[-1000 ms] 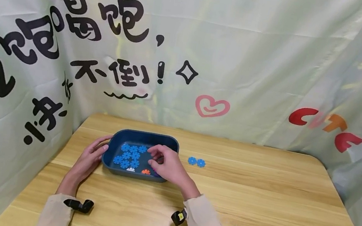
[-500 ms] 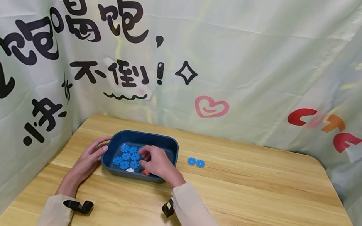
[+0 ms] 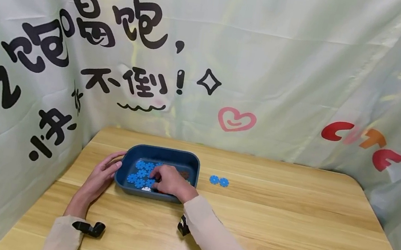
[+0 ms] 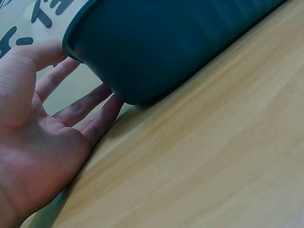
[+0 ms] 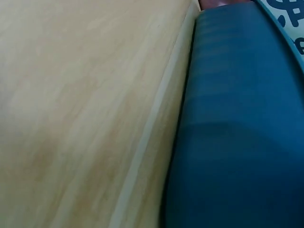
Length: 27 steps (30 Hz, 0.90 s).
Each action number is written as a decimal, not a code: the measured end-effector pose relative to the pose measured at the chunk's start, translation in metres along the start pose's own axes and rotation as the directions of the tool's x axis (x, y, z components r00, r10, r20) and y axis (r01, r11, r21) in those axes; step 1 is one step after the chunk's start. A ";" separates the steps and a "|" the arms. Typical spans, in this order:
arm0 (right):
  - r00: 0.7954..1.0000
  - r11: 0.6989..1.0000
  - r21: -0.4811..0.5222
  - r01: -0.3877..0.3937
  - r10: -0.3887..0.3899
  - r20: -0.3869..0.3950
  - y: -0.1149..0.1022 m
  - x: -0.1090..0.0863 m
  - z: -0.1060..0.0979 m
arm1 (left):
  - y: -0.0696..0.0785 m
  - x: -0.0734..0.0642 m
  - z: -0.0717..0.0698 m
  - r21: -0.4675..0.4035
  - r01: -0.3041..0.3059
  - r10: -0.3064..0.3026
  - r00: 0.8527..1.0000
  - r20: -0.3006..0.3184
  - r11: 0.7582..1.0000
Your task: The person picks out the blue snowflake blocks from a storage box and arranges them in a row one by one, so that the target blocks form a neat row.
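Observation:
A dark blue plastic box (image 3: 136, 192) sits on the table, with several blue flower-shaped discs (image 3: 141, 173) lying in its left half. One white disc (image 3: 146, 188) is by the front wall. My left hand (image 3: 100, 175) touches the box's left end; in the left wrist view its extended fingers (image 4: 80, 108) rest against the wall (image 4: 142, 47), the thumb at the rim. Inside the box, my right hand (image 3: 171, 182) points its bent fingers down at the blue discs. Whether it pinches one is hidden. The right wrist view shows only the box's outer wall (image 5: 237, 118) and tabletop.
Two blue discs (image 3: 219, 181) lie side by side on the wooden table (image 3: 286, 224), right of the box. Something brown (image 3: 185, 175) shows in the box behind the right hand. A printed curtain (image 3: 289, 78) hangs behind and beside the table.
My right hand has moved left and lower within the box, towards the blue discs, and now covers the orange disc. My left hand stays at the box's left end.

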State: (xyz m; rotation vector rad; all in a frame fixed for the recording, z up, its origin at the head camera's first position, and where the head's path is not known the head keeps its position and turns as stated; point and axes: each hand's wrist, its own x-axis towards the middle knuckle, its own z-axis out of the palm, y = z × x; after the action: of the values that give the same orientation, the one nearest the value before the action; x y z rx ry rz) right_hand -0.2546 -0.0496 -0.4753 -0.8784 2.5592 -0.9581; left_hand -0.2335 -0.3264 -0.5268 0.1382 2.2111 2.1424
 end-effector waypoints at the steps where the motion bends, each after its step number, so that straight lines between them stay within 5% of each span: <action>1: 1.000 1.000 -0.009 0.006 -0.006 0.001 0.000 0.000 0.000 | 0.000 0.000 0.000 0.003 0.003 -0.003 1.000 -0.003 1.000; 15: 0.998 0.990 -0.129 0.048 -0.043 0.045 0.000 0.005 0.001 | 0.000 0.000 0.001 -0.002 0.008 -0.008 1.000 -0.008 1.000; 27: 0.996 0.999 -0.027 -0.038 0.040 0.074 0.001 0.007 0.000 | -0.001 -0.001 0.000 -0.015 -0.020 0.020 1.000 0.000 1.000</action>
State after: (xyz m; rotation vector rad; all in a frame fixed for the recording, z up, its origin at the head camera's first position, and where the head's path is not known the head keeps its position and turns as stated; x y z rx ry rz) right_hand -0.2607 -0.0535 -0.4764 -0.8511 2.5214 -0.8670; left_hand -0.2325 -0.3261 -0.5273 0.1607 2.2029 2.1683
